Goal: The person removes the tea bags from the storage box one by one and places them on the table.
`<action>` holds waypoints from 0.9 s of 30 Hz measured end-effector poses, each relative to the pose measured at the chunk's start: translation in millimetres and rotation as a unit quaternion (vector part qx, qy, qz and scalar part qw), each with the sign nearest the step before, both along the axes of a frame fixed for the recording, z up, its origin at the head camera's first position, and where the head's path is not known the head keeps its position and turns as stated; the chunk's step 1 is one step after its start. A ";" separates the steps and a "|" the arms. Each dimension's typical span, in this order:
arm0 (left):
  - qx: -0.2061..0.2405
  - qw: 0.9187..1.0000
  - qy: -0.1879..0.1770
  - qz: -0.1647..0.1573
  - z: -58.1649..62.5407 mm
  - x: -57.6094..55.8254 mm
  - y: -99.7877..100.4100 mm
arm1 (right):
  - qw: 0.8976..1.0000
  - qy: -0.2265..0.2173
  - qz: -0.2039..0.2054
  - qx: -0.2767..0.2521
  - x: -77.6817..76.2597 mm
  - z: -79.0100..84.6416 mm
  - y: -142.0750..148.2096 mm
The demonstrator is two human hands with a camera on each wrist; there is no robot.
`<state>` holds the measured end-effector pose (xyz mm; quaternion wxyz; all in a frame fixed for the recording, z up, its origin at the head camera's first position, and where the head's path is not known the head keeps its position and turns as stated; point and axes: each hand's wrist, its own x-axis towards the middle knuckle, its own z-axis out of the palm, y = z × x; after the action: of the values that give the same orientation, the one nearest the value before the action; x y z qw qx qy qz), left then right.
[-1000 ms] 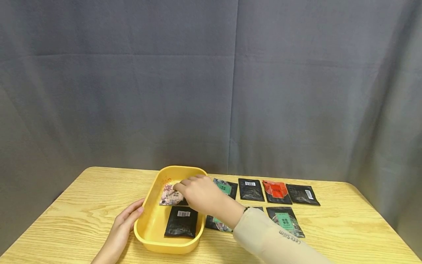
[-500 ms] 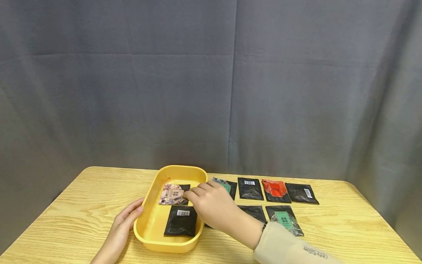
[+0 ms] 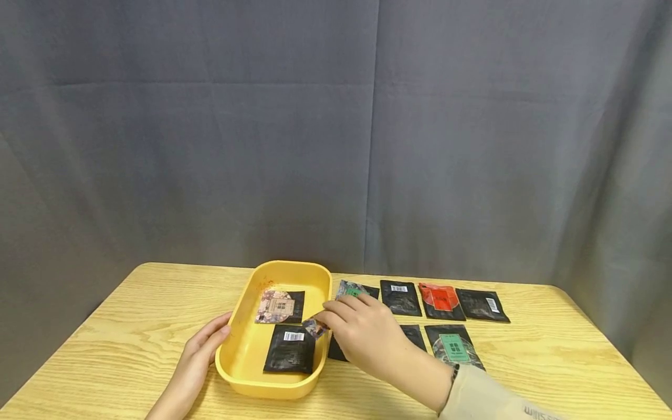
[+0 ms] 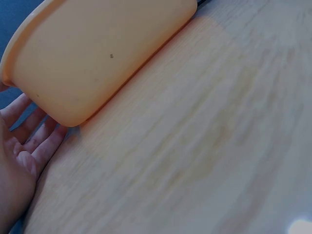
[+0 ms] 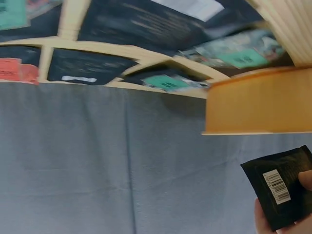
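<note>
My left hand (image 3: pixel 196 356) rests against the left side of a yellow plastic tub (image 3: pixel 280 386), its thumb and fingertips at the rim. In the left wrist view its fingers (image 4: pixel 46 139) lie along the tub's outer wall. My right hand (image 3: pixel 370 341) pinches a small flat packet (image 5: pixel 273 190) by the tub's right rim. The packet's black back with a white barcode shows in the right wrist view; a patterned corner shows in the head view. Inside the tub lie a pink floral packet (image 3: pixel 275 307) and, nearer me, a black barcoded packet (image 3: pixel 290 350).
Right of the tub, packets lie in two rows on the wooden table (image 3: pixel 546 350). A green-labelled packet (image 3: pixel 359 290), black packet (image 3: pixel 401 298), red-labelled packet (image 3: pixel 441 300) and another black packet (image 3: pixel 482 305) form the back row. A green-labelled packet (image 3: pixel 455 347) ends the front row. Grey curtain (image 3: pixel 294 146) hangs behind.
My right hand has drawn back from inside the tub to its right rim, and a held packet has come into sight. The floral packet is now uncovered. My left hand has stayed put.
</note>
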<state>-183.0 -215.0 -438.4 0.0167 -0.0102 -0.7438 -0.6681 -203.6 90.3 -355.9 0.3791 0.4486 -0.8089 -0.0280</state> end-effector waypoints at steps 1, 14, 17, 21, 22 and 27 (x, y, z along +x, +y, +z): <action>0.001 1.000 0.000 0.001 0.0 0.0 0.5 | 1.000 -0.002 -0.001 -0.001 0.6 -1.4 4.1; -0.001 1.000 0.008 0.008 -0.8 0.2 0.4 | 0.999 -0.019 -0.002 -0.030 6.8 -9.7 44.2; 0.000 1.000 0.007 0.011 -0.5 0.5 0.1 | 0.999 -0.008 0.003 -0.037 6.4 -12.2 49.1; -0.001 1.000 0.006 0.010 0.0 0.7 -0.3 | 0.999 0.000 0.006 -0.050 7.4 -14.3 54.3; -0.002 1.000 0.007 0.008 0.0 0.8 -0.4 | 0.999 -0.002 0.004 -0.053 8.0 -14.5 56.1; 0.002 1.000 0.012 0.005 -0.3 0.2 0.4 | 0.998 -0.017 -0.016 -0.057 11.2 -14.7 68.7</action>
<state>-182.8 -214.6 -438.6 0.0288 -0.0145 -0.7421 -0.6696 -192.4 159.0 -370.6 0.3894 0.4139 -0.8226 0.0194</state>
